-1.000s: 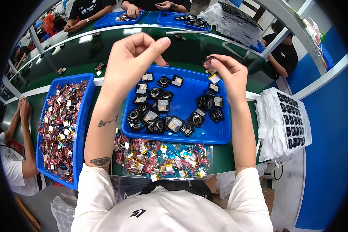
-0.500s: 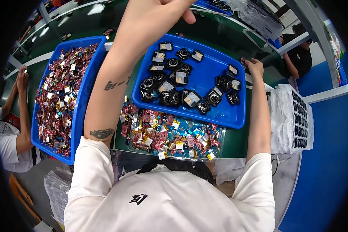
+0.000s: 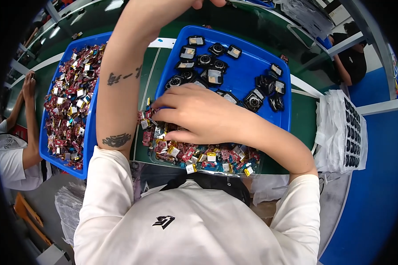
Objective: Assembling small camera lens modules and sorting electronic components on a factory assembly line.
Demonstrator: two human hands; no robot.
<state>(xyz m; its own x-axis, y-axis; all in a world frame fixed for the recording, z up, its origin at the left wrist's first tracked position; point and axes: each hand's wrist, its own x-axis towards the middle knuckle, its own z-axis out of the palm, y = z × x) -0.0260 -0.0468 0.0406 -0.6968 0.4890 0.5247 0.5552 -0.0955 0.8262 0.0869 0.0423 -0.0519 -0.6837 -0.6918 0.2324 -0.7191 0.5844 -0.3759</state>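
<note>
Green bench margins [image 3: 304,110] flank the blue tray [image 3: 257,59] beyond the right hand [image 3: 197,112].

left: bin [image 3: 89,143] | centre: watch tray [image 3: 250,62] | right: stack [image 3: 333,132] | nearest: parts pile [image 3: 211,156]

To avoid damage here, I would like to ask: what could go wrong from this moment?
The right hand spreads over crowded small parts and might drag several together. A white-and-yellow part lies frontmost among them, near the edge of the green table; a nudge could drop it. The right forearm crosses the near side of the middle blue tray in this view, so it may brush the black watch-like cases.
</note>
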